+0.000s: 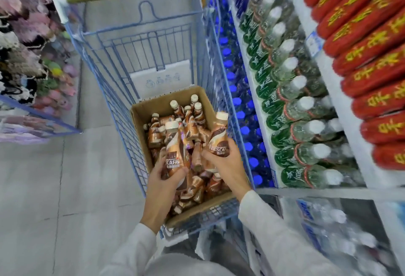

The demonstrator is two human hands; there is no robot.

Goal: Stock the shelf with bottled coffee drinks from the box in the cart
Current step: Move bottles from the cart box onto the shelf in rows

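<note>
Left bottle (174, 155) in closed left hand (163, 185) grip, right bottle (219, 138) in closed right hand (228, 167) grip, above box (140, 128).

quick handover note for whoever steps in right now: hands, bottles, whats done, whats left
Left hand grips one coffee bottle over the box.
Right hand grips a second bottle, held up at the box's right side.
Box sits in the cart, many bottles loose in it.
Done: two picked up; none seen placed.
Left: both go to the shelf at right (coffee spot not in view), then the rest.
</note>
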